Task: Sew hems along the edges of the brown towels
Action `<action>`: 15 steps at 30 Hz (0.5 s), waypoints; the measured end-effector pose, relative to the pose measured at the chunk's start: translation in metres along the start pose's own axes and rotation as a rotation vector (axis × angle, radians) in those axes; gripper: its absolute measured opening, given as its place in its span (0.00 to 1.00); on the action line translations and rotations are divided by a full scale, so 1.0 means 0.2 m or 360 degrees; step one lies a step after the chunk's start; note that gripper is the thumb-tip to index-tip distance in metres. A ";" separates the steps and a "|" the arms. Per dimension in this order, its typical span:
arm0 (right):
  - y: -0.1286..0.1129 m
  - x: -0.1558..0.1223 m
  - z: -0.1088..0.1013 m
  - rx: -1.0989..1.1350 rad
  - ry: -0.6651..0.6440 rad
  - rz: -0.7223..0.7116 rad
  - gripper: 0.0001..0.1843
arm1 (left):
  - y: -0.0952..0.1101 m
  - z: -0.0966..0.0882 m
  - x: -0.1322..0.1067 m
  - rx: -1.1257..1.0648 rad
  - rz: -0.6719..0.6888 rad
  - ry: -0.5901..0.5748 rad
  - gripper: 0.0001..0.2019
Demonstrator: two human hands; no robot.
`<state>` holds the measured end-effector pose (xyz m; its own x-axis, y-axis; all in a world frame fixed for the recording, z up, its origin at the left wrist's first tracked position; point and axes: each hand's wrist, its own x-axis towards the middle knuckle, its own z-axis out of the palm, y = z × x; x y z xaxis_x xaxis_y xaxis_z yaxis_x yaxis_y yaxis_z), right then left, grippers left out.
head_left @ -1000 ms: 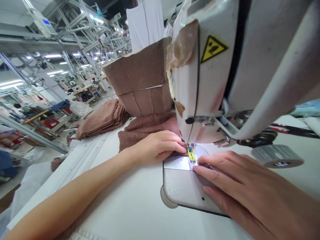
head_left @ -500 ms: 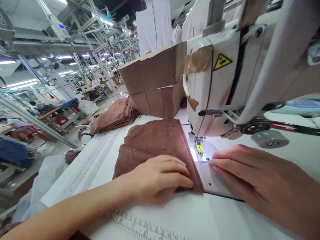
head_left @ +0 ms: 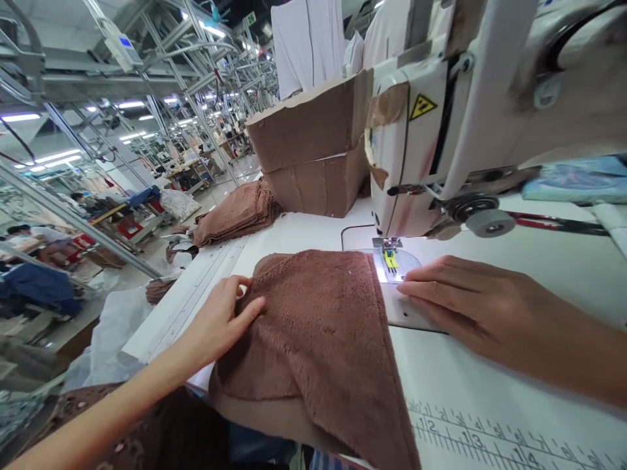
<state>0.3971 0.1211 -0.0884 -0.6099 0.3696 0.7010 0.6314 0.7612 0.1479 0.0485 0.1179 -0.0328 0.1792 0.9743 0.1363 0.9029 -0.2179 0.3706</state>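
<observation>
A brown plush cloth (head_left: pixel 323 326) lies on the white sewing table, its near part hanging over the front edge. At its upper left edge, my left hand (head_left: pixel 226 320) grips the cloth, thumb on top and fingers partly tucked out of sight. The cloth's straight right edge runs close beside the presser foot with its yellow guard (head_left: pixel 390 260). My right hand (head_left: pixel 470 300) rests on the table right of the cloth, with its fingers stretched out together. Its fingertips touch the lit needle plate (head_left: pixel 404 262), apart from the cloth. Nothing shows in that hand.
The sewing machine head (head_left: pixel 411 150) stands over the right side. Behind the cloth is a brown cardboard screen (head_left: pixel 313 150). A stack of brown cloth pieces (head_left: pixel 240 212) lies at the back left. A printed ruler scale (head_left: pixel 484 437) marks the table's front right.
My left hand has moved left from the cloth's near right edge to its upper left edge. The cloth has shifted towards me and now hangs over the front. My right hand stays by the needle plate.
</observation>
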 end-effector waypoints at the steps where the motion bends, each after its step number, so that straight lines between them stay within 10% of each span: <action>1: 0.00 0.00 0.00 0.0017 -0.0008 -0.0006 0.20 | -0.03 -0.01 0.01 0.0052 -0.0092 -0.0096 0.15; 6: -0.02 -0.03 0.01 0.0065 -0.0047 0.0065 0.18 | -0.09 -0.06 0.07 -0.0053 -0.0129 -0.0267 0.10; 10: -0.09 -0.08 -0.01 0.0055 -0.0041 0.0277 0.16 | 0.07 -0.13 0.07 -0.0388 -0.0098 -0.0264 0.14; 15: -0.27 -0.14 -0.02 0.0043 0.0023 0.0512 0.17 | 0.41 -0.05 -0.04 -0.1409 0.0274 -0.1243 0.11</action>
<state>0.3818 0.0666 -0.1124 -0.3740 0.5865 0.7184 0.7778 0.6203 -0.1014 0.1180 0.0906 0.0059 0.7377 0.6327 -0.2356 0.3150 -0.0140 0.9490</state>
